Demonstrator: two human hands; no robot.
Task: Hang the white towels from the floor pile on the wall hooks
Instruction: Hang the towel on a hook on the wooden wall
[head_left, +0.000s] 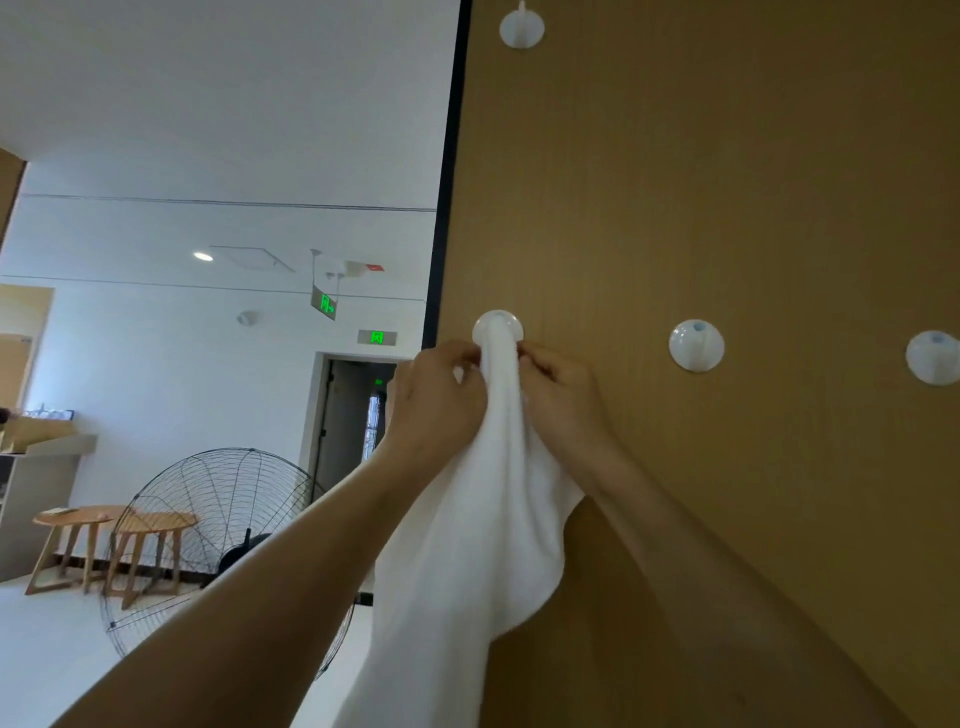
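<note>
A white towel (467, 545) hangs down the wooden wall panel (727, 182), its top bunched over a round white hook (491, 322). My left hand (436, 400) pinches the towel just left of the hook. My right hand (561, 395) pinches it on the right side. Both hands sit directly below the hook, touching the cloth. Two bare white hooks (696, 345) (932, 357) are in the same row to the right. Another bare hook (521, 27) is higher up. The floor pile is out of view.
The panel's dark edge (447, 208) runs down the middle. Left of it is an open room with a large standing fan (218, 530), two small wooden tables (104, 540) and a dark doorway (353, 415) under green exit signs.
</note>
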